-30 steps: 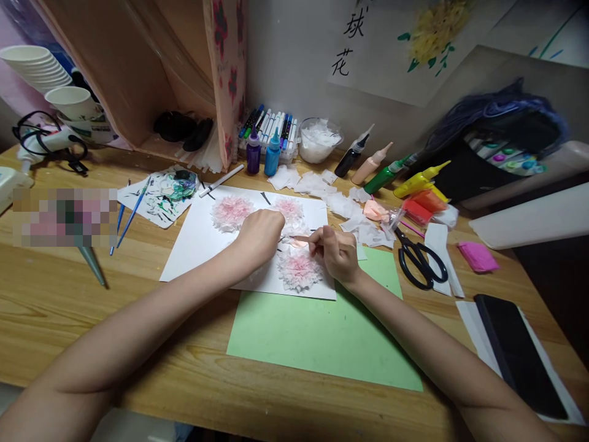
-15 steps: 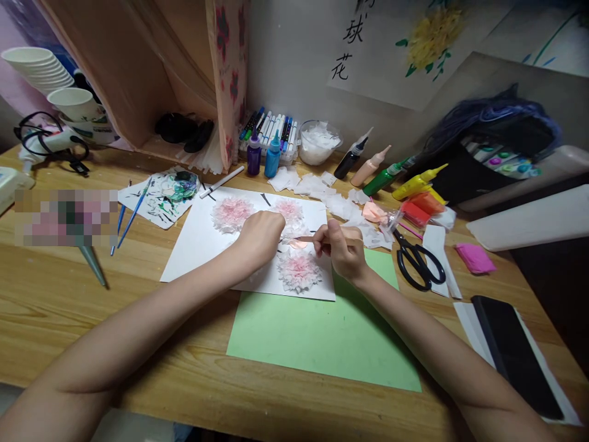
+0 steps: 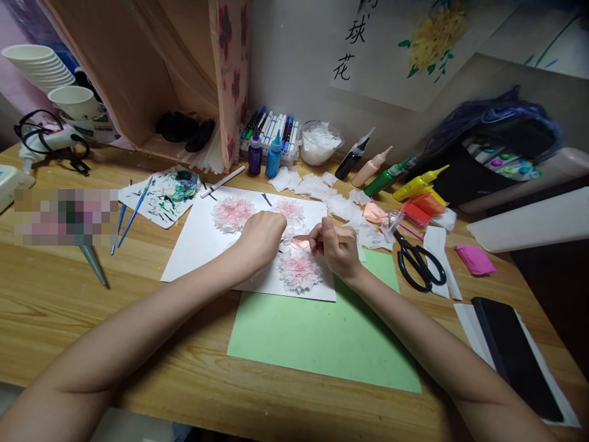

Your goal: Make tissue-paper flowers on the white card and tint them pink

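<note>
White paper (image 3: 197, 252) lies on the table with pink-and-white ruffled flowers on it, one (image 3: 301, 270) near its lower right corner. My left hand (image 3: 264, 235) is closed above the paper's middle; its fingertips and anything in them are hidden. My right hand (image 3: 335, 245) is closed just to the right, over the paper's right edge, fingers curled round a thin brownish stick (image 3: 301, 237) that points left. Under the stick lies a small peach patch (image 3: 299, 244).
Green paper (image 3: 322, 344) lies in front. Black scissors (image 3: 421, 264), torn white tissue (image 3: 340, 205), a pink packet (image 3: 476, 259) and a black phone (image 3: 515, 356) are at right. Paint bottles (image 3: 352, 161) and markers (image 3: 271, 132) stand behind; brushes (image 3: 134, 212) lie left.
My right hand has shifted slightly left with the stick. My left hand stays closed in nearly the same place.
</note>
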A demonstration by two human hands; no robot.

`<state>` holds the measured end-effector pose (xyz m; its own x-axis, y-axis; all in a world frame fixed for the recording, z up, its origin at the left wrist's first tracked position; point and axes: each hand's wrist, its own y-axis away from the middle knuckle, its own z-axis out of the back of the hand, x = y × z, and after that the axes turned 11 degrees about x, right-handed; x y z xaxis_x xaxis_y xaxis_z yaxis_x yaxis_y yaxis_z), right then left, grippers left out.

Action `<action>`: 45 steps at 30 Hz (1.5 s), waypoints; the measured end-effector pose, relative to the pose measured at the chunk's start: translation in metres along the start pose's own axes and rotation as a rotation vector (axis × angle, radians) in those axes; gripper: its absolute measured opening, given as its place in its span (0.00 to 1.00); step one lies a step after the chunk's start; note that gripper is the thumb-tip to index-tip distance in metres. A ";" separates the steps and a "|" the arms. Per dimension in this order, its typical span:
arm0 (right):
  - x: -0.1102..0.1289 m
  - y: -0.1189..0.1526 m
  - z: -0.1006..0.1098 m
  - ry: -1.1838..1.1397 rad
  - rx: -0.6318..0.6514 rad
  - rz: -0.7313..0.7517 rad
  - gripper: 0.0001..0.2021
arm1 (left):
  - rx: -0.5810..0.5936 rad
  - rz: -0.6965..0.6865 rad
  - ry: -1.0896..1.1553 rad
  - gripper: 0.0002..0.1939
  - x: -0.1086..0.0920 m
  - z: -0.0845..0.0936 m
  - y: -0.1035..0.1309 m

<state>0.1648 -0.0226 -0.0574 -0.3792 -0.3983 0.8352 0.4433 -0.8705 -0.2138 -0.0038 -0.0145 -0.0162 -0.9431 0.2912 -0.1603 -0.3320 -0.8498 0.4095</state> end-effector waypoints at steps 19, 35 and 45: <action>0.016 -0.023 0.041 -0.232 0.010 -0.142 0.28 | 0.014 0.018 -0.037 0.14 -0.002 0.001 0.003; -0.066 -0.050 0.043 0.549 -0.091 0.041 0.04 | 0.022 0.042 -0.004 0.15 -0.002 0.002 0.003; -0.045 -0.063 0.047 0.325 -0.232 0.009 0.02 | -0.004 0.005 0.154 0.09 0.009 0.002 -0.001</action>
<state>0.1924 0.0635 -0.0574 -0.6297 -0.4446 0.6370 0.2668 -0.8939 -0.3601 -0.0124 -0.0100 -0.0165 -0.9310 0.2161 -0.2941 -0.3266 -0.8529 0.4073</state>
